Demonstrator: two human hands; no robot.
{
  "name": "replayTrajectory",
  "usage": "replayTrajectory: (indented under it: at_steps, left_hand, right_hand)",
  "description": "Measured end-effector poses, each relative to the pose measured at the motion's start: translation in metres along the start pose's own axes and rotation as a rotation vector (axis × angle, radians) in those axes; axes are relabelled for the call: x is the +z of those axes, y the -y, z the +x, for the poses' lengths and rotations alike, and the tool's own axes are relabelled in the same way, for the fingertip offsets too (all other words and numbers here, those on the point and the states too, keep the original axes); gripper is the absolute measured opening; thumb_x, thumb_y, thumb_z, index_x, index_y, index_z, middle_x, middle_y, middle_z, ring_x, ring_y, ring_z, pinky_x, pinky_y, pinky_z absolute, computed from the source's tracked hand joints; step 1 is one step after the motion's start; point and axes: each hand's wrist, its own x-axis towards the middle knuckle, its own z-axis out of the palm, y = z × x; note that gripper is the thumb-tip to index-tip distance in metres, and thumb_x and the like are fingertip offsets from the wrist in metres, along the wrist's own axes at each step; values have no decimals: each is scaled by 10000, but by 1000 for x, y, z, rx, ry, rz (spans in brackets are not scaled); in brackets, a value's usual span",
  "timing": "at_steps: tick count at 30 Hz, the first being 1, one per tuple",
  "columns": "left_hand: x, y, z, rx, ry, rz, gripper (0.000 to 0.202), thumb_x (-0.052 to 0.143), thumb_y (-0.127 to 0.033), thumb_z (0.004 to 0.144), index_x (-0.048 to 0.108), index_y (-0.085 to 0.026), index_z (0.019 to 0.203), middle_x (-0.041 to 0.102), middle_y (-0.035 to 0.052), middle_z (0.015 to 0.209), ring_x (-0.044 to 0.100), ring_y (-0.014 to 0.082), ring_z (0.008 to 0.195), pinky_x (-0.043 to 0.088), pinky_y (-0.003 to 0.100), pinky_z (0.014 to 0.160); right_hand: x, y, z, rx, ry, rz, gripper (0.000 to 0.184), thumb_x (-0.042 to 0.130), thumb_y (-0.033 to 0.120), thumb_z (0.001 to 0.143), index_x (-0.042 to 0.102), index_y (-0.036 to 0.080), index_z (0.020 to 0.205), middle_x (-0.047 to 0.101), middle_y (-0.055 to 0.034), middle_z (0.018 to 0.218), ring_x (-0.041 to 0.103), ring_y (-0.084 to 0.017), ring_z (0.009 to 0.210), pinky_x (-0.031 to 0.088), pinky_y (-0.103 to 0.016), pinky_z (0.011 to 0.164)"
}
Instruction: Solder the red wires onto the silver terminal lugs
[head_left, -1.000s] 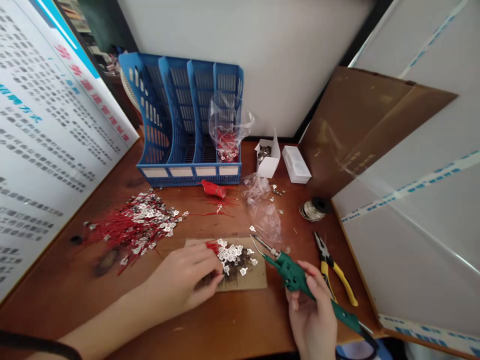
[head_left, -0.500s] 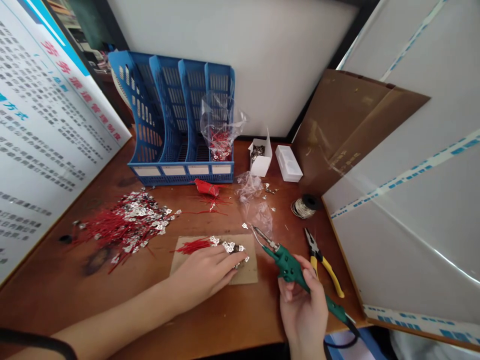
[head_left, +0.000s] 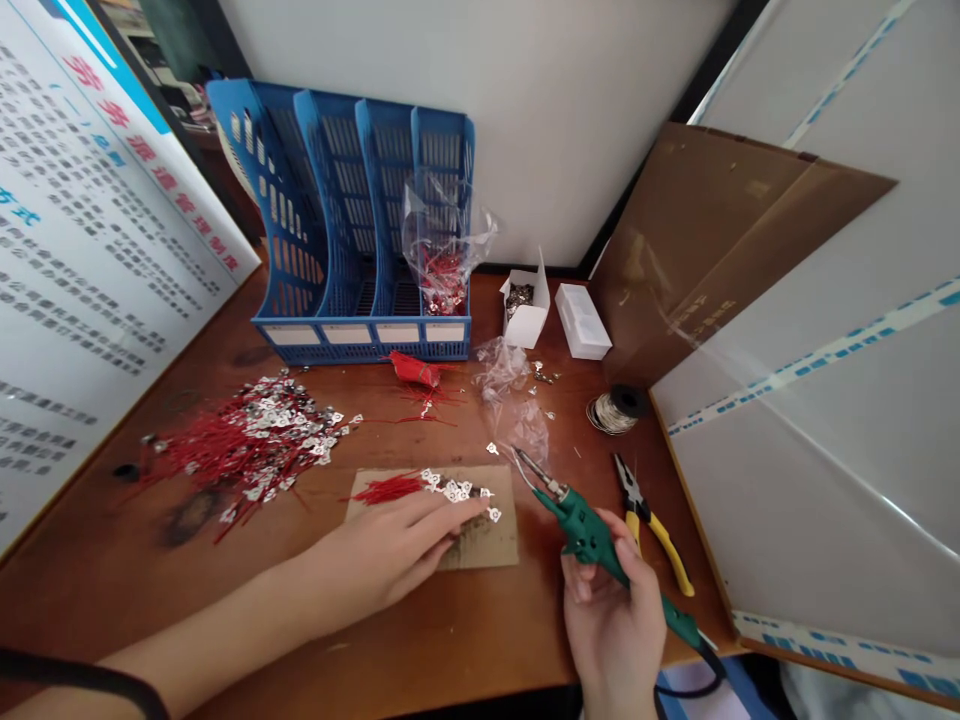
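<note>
My left hand (head_left: 390,555) lies palm down on a piece of cardboard (head_left: 491,540), fingers stretched flat over a small bunch of red wires with silver terminals (head_left: 427,487). My right hand (head_left: 619,620) is closed round the green handle of a soldering iron (head_left: 592,535), whose metal tip points up and left toward the cardboard's right edge. The tip stands just clear of the terminals.
A large heap of red wires with terminals (head_left: 251,445) lies at left. A blue file rack (head_left: 352,260) stands behind, holding a plastic bag. Yellow-handled pliers (head_left: 652,520), a solder spool (head_left: 615,410), two small white boxes (head_left: 555,315) and cardboard sheet (head_left: 712,240) are at right.
My left hand slid forward and flattened over the wire bunch on the cardboard, spreading the terminals into a row. The soldering iron stayed in my right hand, nearly still.
</note>
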Motion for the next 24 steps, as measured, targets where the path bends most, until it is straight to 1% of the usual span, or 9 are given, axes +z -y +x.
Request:
replayTrajectory:
  at_steps: [2, 4, 7, 9, 12, 14, 18, 22, 24]
  left_hand:
    - [-7, 7, -12, -41, -66, 5, 529, 426, -155, 1164, 440, -284, 1677, 745, 63, 1326, 743, 201, 1195, 603, 283, 1063]
    - [-13, 17, -23, -79, -123, -22, 496, 444, -177, 1167, 485, -289, 1648, 762, 49, 1271, 749, 187, 1178, 602, 263, 1057]
    - [-20, 31, -33, -82, -121, -83, 435, 472, -192, 1158, 567, -290, 1572, 779, 32, 1188, 767, 166, 1105, 615, 242, 1009]
    - [-24, 37, -35, -40, -109, -81, 386, 501, -183, 1148, 629, -283, 1498, 788, 34, 1183, 775, 167, 1075, 621, 269, 1042]
    - [-29, 40, -32, 17, -90, -66, 300, 531, -185, 1158, 692, -269, 1396, 797, 22, 1139, 778, 168, 1022, 621, 299, 1081]
    - [-30, 41, -32, 44, -77, -70, 275, 525, -189, 1170, 710, -259, 1361, 799, 20, 1136, 773, 172, 1027, 618, 302, 1085]
    - [-30, 42, -37, 90, -86, -49, 280, 538, -163, 1157, 717, -247, 1355, 812, 7, 1151, 758, 192, 1057, 604, 309, 1068]
    - [-29, 44, -45, 61, -65, -52, 309, 525, -165, 1148, 704, -250, 1385, 809, 15, 1175, 748, 214, 1064, 598, 326, 1005]
    - [-29, 45, -49, 34, -55, -67, 333, 501, -161, 1146, 700, -256, 1395, 801, 23, 1184, 742, 220, 1089, 594, 329, 995]
  right_hand:
    - [0, 0, 0, -7, 18, -10, 453, 1020, 536, 628, 871, 230, 926, 531, 26, 614, 443, -67, 489, 426, -166, 453]
    - [-1, 0, 0, -12, 33, -20, 435, 1012, 524, 647, 872, 227, 933, 552, 18, 635, 456, -70, 495, 419, -163, 441]
    - [-3, 0, 0, -28, 49, -37, 406, 996, 504, 684, 873, 227, 953, 557, 17, 648, 466, -69, 507, 428, -156, 449]
    - [-3, -1, 0, -41, 48, -45, 396, 991, 493, 701, 869, 224, 965, 569, 17, 675, 476, -67, 521, 443, -156, 464]
    - [-2, -2, 0, -46, 19, -47, 412, 1001, 480, 686, 858, 214, 968, 622, 3, 760, 484, -61, 545, 442, -157, 468]
    - [-2, -3, 0, -42, -8, -49, 429, 1012, 475, 662, 851, 211, 960, 643, -1, 799, 479, -56, 549, 442, -159, 469]
    - [-1, -3, -2, -43, -31, -65, 429, 1007, 456, 661, 844, 199, 963, 628, 4, 791, 466, -56, 553, 448, -163, 480]
    - [-2, -4, -1, -78, -21, -103, 363, 950, 436, 730, 838, 203, 985, 629, -2, 800, 444, -63, 559, 442, -163, 477]
    - [-1, -4, 0, -81, -35, -114, 337, 931, 421, 735, 832, 204, 974, 628, -5, 787, 438, -71, 556, 438, -170, 467]
